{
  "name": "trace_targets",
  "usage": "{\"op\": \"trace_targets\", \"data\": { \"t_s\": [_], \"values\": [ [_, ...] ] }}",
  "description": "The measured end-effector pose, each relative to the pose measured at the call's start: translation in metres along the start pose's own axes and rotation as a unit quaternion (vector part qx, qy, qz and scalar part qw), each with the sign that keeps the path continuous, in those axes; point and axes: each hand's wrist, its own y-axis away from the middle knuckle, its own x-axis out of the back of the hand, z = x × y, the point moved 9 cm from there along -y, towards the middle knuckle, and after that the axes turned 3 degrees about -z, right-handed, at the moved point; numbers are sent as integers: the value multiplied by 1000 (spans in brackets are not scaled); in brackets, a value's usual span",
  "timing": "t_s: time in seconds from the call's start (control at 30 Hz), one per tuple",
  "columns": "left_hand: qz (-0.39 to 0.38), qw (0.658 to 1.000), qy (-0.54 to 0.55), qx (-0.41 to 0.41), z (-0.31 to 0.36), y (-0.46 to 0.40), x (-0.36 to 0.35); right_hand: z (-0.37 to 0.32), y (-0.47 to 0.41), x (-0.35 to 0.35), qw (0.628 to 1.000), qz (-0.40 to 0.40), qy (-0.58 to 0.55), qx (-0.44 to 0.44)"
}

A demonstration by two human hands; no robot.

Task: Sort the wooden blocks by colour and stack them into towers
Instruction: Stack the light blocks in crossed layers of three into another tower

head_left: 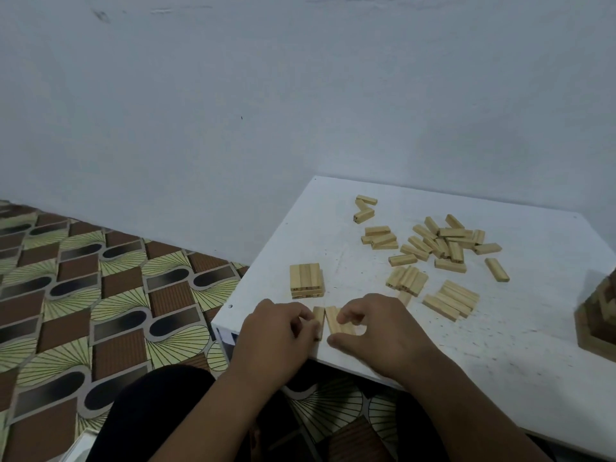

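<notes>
Head view only. You have three pale blocks lined up at the near-left corner of the white table (550, 315), long axes pointing away from you, side by side. Your left hand (276, 328) pinches the single block (319, 320) on the left, fingers curled on its left edge. Your right hand (376, 328) holds the pair of blocks (335, 321), forefinger curled onto their top end and thumb pressed along the near end.

Key relation: a thin gap separates the single block from the pair. The single block lies just left of the pair, parallel to it. Closing that gap sideways looks like the next move, making a three-wide layer. Both hands are equally near, so either can push.

The short stack (307, 281) stands just beyond your left hand, near the table's left edge. It appears to be a few layers high, with the top layer's long axes also running away from you. A new layer would likely need turning crosswise before it goes on.

Nothing sits between your hands and that stack. The loose pile (443, 243) lies well to the right and farther back, and smaller clusters (450, 300) sit beside your right hand. A darker tower (600, 315) is cut off at the right edge. Watch your left wrist, which is close to the table edge.
</notes>
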Motion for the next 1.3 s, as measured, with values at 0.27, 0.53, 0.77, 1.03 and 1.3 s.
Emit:
{"op": "trace_targets", "data": {
  "t_s": [0.27,0.53,0.77,1.03,1.3],
  "values": [
    [-40,997,-2,-61,-4,-4,-3,0,0,6,996,3,-46,75],
    [-23,997,-4,-74,-9,-6,-7,1,-3,5,994,13,-47,102],
    [-15,998,-4,-66,-12,-8,-4,4,-5,5,992,21,-49,114],
    [-10,998,-5,-68,-13,-9,-5,7,-8,1,990,26,-47,127],
    [-19,996,-11,-87,-10,-9,-8,4,-8,-2,988,25,-48,145]
  ]
}}
